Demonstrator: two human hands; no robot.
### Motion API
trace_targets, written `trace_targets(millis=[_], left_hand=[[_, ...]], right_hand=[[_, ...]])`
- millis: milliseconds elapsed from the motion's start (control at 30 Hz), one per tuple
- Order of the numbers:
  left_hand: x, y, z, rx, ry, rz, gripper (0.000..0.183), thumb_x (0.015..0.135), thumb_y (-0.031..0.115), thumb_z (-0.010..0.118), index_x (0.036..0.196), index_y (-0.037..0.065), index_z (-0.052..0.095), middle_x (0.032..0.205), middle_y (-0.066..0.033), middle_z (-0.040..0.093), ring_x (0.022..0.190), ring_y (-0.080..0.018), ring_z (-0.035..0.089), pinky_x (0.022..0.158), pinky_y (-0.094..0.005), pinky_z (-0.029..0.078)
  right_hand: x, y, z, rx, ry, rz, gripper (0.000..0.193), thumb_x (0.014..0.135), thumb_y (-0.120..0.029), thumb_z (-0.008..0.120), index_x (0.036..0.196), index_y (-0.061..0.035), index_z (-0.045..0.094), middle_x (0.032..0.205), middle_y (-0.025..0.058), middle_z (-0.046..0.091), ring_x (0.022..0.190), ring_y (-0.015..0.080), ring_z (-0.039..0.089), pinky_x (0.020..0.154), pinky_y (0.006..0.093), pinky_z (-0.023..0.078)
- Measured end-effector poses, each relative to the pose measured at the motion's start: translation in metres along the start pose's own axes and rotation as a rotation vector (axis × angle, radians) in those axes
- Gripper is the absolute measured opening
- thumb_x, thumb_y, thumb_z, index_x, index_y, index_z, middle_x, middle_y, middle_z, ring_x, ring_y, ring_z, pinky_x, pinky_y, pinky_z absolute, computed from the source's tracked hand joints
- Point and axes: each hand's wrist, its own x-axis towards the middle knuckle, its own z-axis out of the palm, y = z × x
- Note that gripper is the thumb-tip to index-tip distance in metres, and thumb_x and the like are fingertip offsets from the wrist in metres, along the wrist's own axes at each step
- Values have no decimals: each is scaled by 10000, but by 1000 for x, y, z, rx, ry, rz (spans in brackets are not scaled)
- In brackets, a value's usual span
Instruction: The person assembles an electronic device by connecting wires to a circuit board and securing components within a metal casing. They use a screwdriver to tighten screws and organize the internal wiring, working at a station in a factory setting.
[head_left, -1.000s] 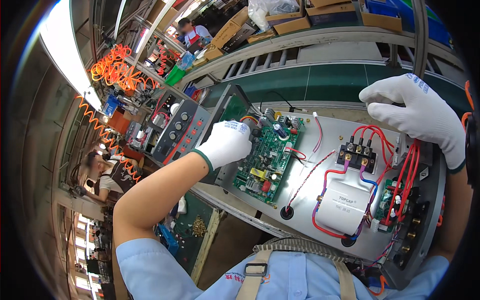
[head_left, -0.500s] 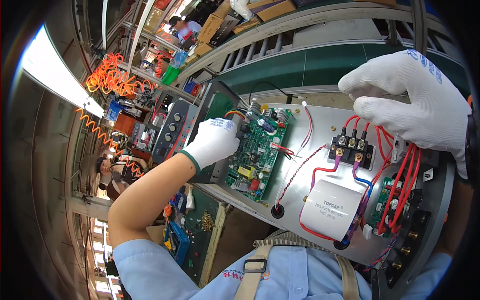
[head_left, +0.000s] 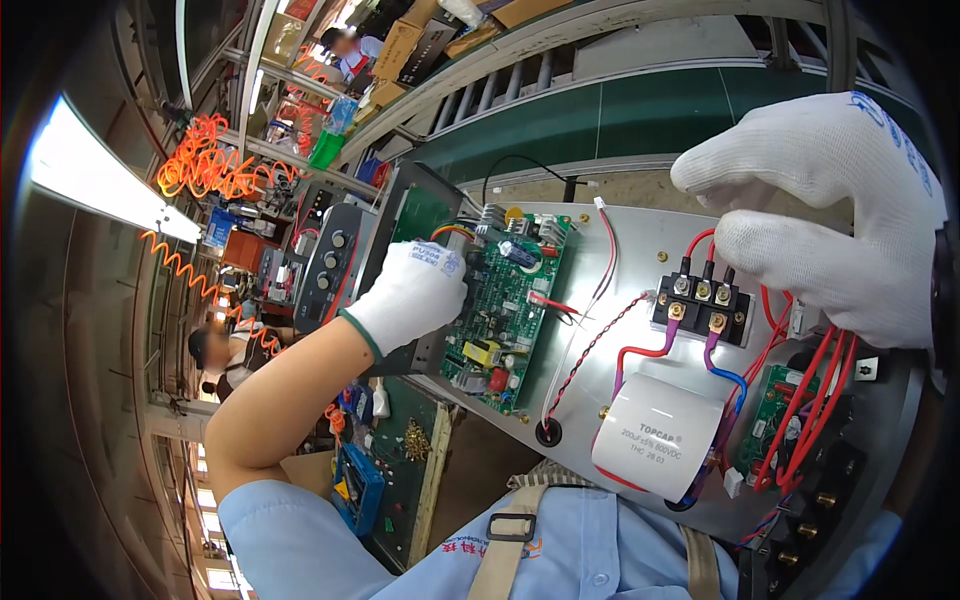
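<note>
My left hand (head_left: 415, 290), in a white glove, is at the left edge of a green circuit board (head_left: 505, 320). Its fingers curl down beside a bundle of coloured wires (head_left: 455, 230); whatever the fingertips hold is hidden. My right hand (head_left: 820, 200), gloved too, hovers above the right side of the metal chassis plate (head_left: 610, 270). Thumb and fingers stand apart with nothing seen between them. Below that hand are a black terminal block (head_left: 703, 305) with screws and red wires (head_left: 815, 415). A large white cylindrical capacitor (head_left: 660, 435) lies nearer to me.
A loose red and white lead (head_left: 612, 250) with a white plug crosses the plate. At the right sits a smaller green board (head_left: 770, 420). Beyond the chassis runs a green conveyor bench (head_left: 660, 115). A blue bin (head_left: 357, 490) stands lower left; two people are further off.
The view has shifted slightly, with the chassis a little further left in it. The gap between my right thumb and fingers looks somewhat wider. My left hand stays at the board's edge.
</note>
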Motion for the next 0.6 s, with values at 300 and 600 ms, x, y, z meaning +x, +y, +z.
trace_targets(millis=[300,600], left_hand=[[-9,2,9,-97,98,6,160,815,240,628,790,89,673,759,-112,661,780,-321,653,786,-456,470],[3,0,-1,-43,-14,59,201,819,262,595,796,75,663,745,-121,670,749,-317,672,713,-460,508]], right_hand=[[13,-14,1,32,-125,87,281,868,-26,590,1136,52,625,918,93,658,770,140,645,730,298,533],[35,-40,-13,-2,-245,403,264,866,-28,586,1105,75,633,895,79,660,753,122,630,718,284,522]])
